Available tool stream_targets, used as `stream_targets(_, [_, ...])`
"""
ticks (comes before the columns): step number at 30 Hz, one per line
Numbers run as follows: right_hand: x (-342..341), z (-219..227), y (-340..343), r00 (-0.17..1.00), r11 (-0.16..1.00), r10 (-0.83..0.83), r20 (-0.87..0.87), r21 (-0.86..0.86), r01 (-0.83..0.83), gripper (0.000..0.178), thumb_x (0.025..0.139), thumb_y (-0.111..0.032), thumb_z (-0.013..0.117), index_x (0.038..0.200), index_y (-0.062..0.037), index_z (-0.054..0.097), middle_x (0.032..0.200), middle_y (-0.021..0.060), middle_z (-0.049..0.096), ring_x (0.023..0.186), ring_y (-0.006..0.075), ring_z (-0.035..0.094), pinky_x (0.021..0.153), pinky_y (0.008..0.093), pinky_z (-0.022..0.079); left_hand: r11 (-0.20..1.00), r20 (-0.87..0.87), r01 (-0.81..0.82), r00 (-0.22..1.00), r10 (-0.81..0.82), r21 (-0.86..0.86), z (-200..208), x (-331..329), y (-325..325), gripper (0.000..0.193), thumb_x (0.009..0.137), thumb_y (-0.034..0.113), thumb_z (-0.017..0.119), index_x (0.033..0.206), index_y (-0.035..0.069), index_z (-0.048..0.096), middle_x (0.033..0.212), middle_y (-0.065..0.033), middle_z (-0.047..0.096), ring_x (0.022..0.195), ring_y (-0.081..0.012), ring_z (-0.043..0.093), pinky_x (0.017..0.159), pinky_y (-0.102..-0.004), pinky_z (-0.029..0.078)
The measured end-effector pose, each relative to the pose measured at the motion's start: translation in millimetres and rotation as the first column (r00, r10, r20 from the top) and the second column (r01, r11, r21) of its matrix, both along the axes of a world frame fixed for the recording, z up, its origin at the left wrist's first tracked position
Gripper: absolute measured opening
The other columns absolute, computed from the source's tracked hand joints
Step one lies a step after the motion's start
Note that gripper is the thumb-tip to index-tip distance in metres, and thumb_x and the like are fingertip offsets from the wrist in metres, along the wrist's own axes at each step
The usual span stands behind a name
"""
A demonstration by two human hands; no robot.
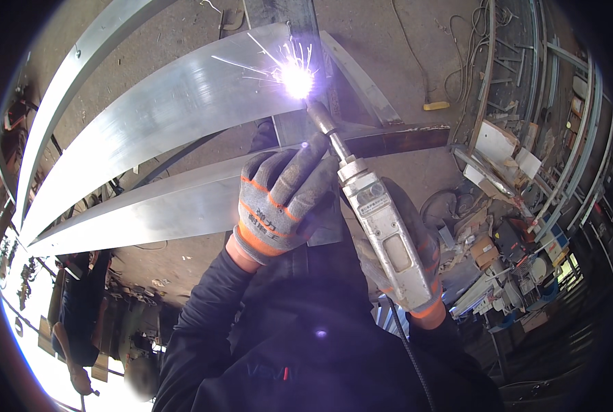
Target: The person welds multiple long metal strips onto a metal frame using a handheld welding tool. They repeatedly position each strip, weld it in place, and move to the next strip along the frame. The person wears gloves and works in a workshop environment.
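Observation:
A silver hand-held welding torch (383, 230) slants up and left in front of me. My right hand (426, 264), in a grey and orange work glove, wraps round its body from the right, partly hidden behind it. My left hand (282, 196), gloved alike, steadies the torch near its neck, fingers bent toward the nozzle. At the nozzle tip a bright violet-white arc (298, 79) throws sparks to the upper left. It burns at the right end of a wide curved metal strip (162, 96), where that strip lies over a grey metal beam (282, 12).
More curved metal strips (80, 58) fan out from the lower left. A rusty bar (402, 141) runs rightward. A yellow-handled tool (435, 106) and cables lie on the floor. Cardboard boxes (485, 253) and scrap crowd the right. Another person (80, 323) is at lower left.

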State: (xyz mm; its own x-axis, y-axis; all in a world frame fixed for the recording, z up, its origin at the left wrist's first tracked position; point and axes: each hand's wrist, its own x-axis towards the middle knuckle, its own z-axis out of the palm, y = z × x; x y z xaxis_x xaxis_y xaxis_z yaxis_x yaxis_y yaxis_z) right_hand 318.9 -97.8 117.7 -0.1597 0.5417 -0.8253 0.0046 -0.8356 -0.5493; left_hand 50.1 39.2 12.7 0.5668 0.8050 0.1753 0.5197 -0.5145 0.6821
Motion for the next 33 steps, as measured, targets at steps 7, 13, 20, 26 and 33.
stream_targets(7, [-4,-14,-7,0.746,0.858,-0.513,-0.425,-0.248,0.449,0.075,0.111,-0.036,0.07,0.168,0.0038,0.043,0.142,0.0245,0.071,0.117,0.0296,0.08,0.087,0.0375,0.071,0.999,0.013,-0.01,1.0,0.009,0.04,-3,3,0,0.075,0.071,0.023,0.084,0.143,0.002,0.072,0.153,-0.0225,0.068,0.12,-0.0382,0.071,0.099,-0.0514,0.058])
stream_targets(13, [-16,-16,30,0.546,0.778,-0.607,-0.577,-0.289,0.558,0.072,0.106,-0.021,0.074,0.168,0.0005,0.045,0.147,0.0194,0.069,0.121,0.0272,0.078,0.092,0.0361,0.068,1.0,-0.004,-0.016,1.0,0.016,0.01,3,3,0,0.069,0.068,0.02,0.087,0.134,0.003,0.076,0.148,-0.0223,0.072,0.119,-0.038,0.072,0.1,-0.05,0.058])
stream_targets(20, [-22,-19,44,0.449,0.747,-0.628,-0.636,-0.332,0.576,0.074,0.101,-0.004,0.079,0.169,-0.0034,0.048,0.154,0.0133,0.066,0.126,0.0243,0.076,0.099,0.0346,0.065,1.0,-0.024,-0.001,1.0,0.0,-0.022,5,2,1,0.074,0.066,0.02,0.083,0.137,0.002,0.077,0.145,-0.0209,0.074,0.114,-0.0366,0.073,0.099,-0.0496,0.058])
stream_targets(26, [-19,-13,33,0.505,0.739,-0.662,-0.553,-0.375,0.559,0.07,0.102,-0.014,0.079,0.164,-0.0001,0.05,0.141,0.0144,0.067,0.114,0.0228,0.076,0.089,0.0322,0.064,1.0,0.012,-0.008,1.0,0.007,0.026,2,2,-1,0.068,0.069,0.019,0.084,0.134,0.004,0.075,0.149,-0.0206,0.071,0.117,-0.036,0.07,0.1,-0.0504,0.056])
stream_targets(33, [-14,-8,11,0.629,0.743,-0.667,-0.4,-0.423,0.519,0.068,0.104,-0.026,0.079,0.159,0.0039,0.052,0.127,0.0156,0.067,0.1,0.021,0.075,0.078,0.0295,0.063,0.999,-0.009,-0.02,1.0,0.02,0.029,2,3,-4,0.065,0.069,0.019,0.086,0.131,0.003,0.076,0.146,-0.0204,0.073,0.117,-0.0355,0.071,0.101,-0.0501,0.056])
